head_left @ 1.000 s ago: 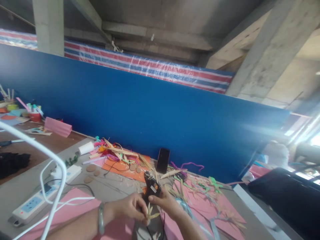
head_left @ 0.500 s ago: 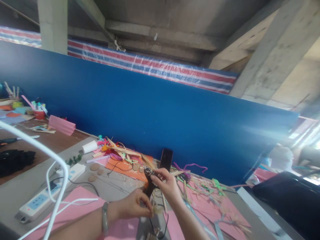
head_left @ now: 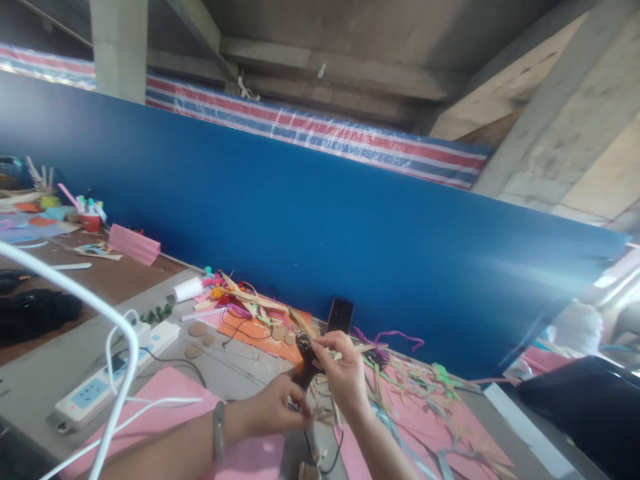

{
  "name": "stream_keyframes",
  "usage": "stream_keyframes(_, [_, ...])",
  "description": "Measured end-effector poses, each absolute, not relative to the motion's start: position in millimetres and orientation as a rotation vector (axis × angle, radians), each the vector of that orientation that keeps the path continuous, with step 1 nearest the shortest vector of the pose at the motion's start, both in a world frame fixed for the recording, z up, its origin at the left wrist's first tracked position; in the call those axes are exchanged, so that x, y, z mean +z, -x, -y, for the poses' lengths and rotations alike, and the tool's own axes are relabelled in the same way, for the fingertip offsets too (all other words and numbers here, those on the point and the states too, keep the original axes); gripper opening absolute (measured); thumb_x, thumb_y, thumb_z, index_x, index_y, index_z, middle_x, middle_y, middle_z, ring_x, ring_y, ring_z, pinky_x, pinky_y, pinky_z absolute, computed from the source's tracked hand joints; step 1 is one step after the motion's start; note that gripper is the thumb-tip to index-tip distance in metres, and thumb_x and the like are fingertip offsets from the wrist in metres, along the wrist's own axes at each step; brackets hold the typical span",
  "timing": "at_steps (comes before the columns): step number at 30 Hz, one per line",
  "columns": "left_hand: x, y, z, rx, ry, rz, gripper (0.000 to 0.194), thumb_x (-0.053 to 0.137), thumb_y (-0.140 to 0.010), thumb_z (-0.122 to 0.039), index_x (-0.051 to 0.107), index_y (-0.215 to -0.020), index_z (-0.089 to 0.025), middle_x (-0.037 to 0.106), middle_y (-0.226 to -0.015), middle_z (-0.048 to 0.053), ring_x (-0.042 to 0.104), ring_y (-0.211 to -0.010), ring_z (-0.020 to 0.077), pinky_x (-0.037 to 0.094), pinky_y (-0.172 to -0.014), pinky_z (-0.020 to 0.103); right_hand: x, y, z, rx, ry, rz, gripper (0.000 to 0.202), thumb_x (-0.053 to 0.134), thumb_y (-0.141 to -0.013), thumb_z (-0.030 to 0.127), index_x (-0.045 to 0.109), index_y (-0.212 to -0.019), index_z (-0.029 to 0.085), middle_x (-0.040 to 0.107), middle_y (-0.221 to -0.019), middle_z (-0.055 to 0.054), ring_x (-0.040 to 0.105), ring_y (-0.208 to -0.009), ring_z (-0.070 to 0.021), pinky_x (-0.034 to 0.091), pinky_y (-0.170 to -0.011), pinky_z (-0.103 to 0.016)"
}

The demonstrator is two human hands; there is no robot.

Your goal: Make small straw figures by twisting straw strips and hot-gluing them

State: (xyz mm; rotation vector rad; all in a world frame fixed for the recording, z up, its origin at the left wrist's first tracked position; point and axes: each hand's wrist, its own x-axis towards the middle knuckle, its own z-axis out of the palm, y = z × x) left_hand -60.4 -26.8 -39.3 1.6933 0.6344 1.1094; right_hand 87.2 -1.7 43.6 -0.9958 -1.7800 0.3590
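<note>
My right hand [head_left: 343, 363] has its thumb and forefinger pinched at a dark patterned piece [head_left: 304, 347], which tops a dark brown upright object [head_left: 306, 375]. To its lower left is my left hand [head_left: 280, 403], fingers curled and tips together, with a bangle on the wrist; whatever lies between those fingertips is too small and blurred to name. A thin black cord [head_left: 325, 470] loops below the hands. Behind them a dark phone [head_left: 340, 315] leans against the blue panel.
A white power strip [head_left: 117, 373] and white cable [head_left: 113, 310] lie at left. Orange paper [head_left: 257, 337] with strips sits behind, pink paper [head_left: 400, 400] with scraps at right. A blue panel [head_left: 300, 220] closes off the back; a black object [head_left: 585, 407] is at far right.
The whole view has shifted, so the scene sits slightly further right. My right hand's fingers have moved a little on the dark patterned piece; my left hand keeps nearly the same pose.
</note>
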Motion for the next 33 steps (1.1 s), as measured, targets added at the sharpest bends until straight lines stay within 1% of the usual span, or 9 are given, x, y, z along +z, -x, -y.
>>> stream_keyframes(4, [-43, 60, 25, 1.147, -1.694, -0.606, 0.014, 0.084, -0.063, -0.030, 0.082, -0.071, -0.020, 0.059, -0.131, 0.009, 0.054, -0.117, 0.0318, 0.041, -0.102, 0.036, 49, -86, 7, 0.260, 0.992, 1.862, 0.017, 0.062, -0.087, 0.032, 0.065, -0.074, 0.022, 0.066, -0.080, -0.005, 0.057, -0.082, -0.0238, 0.042, -0.077, -0.038])
stream_keyframes(6, [-46, 59, 23, 1.153, -1.680, -0.606, 0.015, 0.085, -0.061, -0.030, 0.082, -0.072, -0.020, 0.060, -0.129, 0.008, 0.054, -0.118, 0.0312, 0.041, -0.101, 0.035, 52, -87, 12, 0.232, 0.958, 1.917, 0.018, 0.061, -0.088, 0.032, 0.064, -0.073, 0.022, 0.065, -0.078, -0.005, 0.056, -0.081, -0.0238, 0.041, -0.077, -0.038])
stream_keyframes(13, [-51, 60, 22, 1.099, -1.696, -0.671, 0.016, 0.084, -0.063, -0.029, 0.081, -0.074, -0.017, 0.072, -0.092, 0.008, 0.065, -0.090, 0.0244, 0.050, -0.082, 0.030, 61, -94, 25, 0.364, 0.880, 1.929, 0.025, 0.060, -0.088, 0.036, 0.061, -0.067, 0.022, 0.063, -0.073, -0.005, 0.057, -0.075, -0.0224, 0.044, -0.070, -0.035])
stream_keyframes(15, [-49, 60, 24, 1.091, -1.710, -0.671, 0.017, 0.083, -0.064, -0.030, 0.082, -0.075, -0.017, 0.072, -0.101, 0.010, 0.065, -0.096, 0.0265, 0.050, -0.086, 0.032, 63, -96, 20, 0.342, 0.964, 1.853, 0.024, 0.063, -0.085, 0.038, 0.063, -0.068, 0.022, 0.065, -0.072, -0.005, 0.058, -0.074, -0.0224, 0.045, -0.071, -0.035])
stream_keyframes(17, [-49, 59, 25, 1.119, -1.729, -0.657, 0.017, 0.084, -0.063, -0.030, 0.082, -0.075, -0.018, 0.065, -0.123, 0.011, 0.061, -0.110, 0.0299, 0.047, -0.094, 0.034, 64, -96, 14, 0.349, 1.037, 1.827, 0.017, 0.068, -0.080, 0.038, 0.068, -0.077, 0.022, 0.068, -0.077, -0.005, 0.060, -0.077, -0.0233, 0.046, -0.073, -0.036])
stream_keyframes(19, [-51, 58, 26, 1.144, -1.747, -0.646, 0.018, 0.085, -0.062, -0.030, 0.082, -0.075, -0.019, 0.059, -0.133, 0.010, 0.057, -0.116, 0.0313, 0.045, -0.099, 0.034, 64, -95, 8, 0.405, 1.070, 1.841, 0.019, 0.071, -0.077, 0.039, 0.070, -0.086, 0.022, 0.071, -0.083, -0.006, 0.062, -0.081, -0.0244, 0.047, -0.076, -0.036])
stream_keyframes(21, [-55, 57, 26, 1.160, -1.759, -0.645, 0.017, 0.084, -0.063, -0.029, 0.082, -0.076, -0.019, 0.060, -0.130, 0.010, 0.058, -0.116, 0.0305, 0.045, -0.099, 0.034, 65, -92, 5, 0.479, 1.085, 1.855, 0.020, 0.070, -0.077, 0.040, 0.071, -0.086, 0.021, 0.071, -0.084, -0.006, 0.062, -0.082, -0.0246, 0.047, -0.076, -0.036])
stream_keyframes(28, [-59, 58, 25, 1.152, -1.820, -0.680, 0.017, 0.082, -0.066, -0.029, 0.081, -0.079, -0.019, 0.063, -0.125, 0.010, 0.062, -0.107, 0.0272, 0.051, -0.089, 0.032, 63, -85, 5, 0.598, 1.108, 1.809, 0.024, 0.067, -0.080, 0.043, 0.069, -0.075, 0.020, 0.068, -0.070, -0.004, 0.060, -0.068, -0.0204, 0.044, -0.062, -0.030])
stream_keyframes(33, [-54, 58, 27, 1.128, -1.790, -0.691, 0.018, 0.083, -0.065, -0.031, 0.082, -0.078, -0.019, 0.060, -0.129, 0.011, 0.058, -0.115, 0.0306, 0.047, -0.097, 0.034, 65, -85, 8, 0.488, 1.066, 1.852, 0.021, 0.064, -0.083, 0.039, 0.066, -0.072, 0.021, 0.067, -0.075, -0.005, 0.059, -0.075, -0.0220, 0.043, -0.066, -0.032])
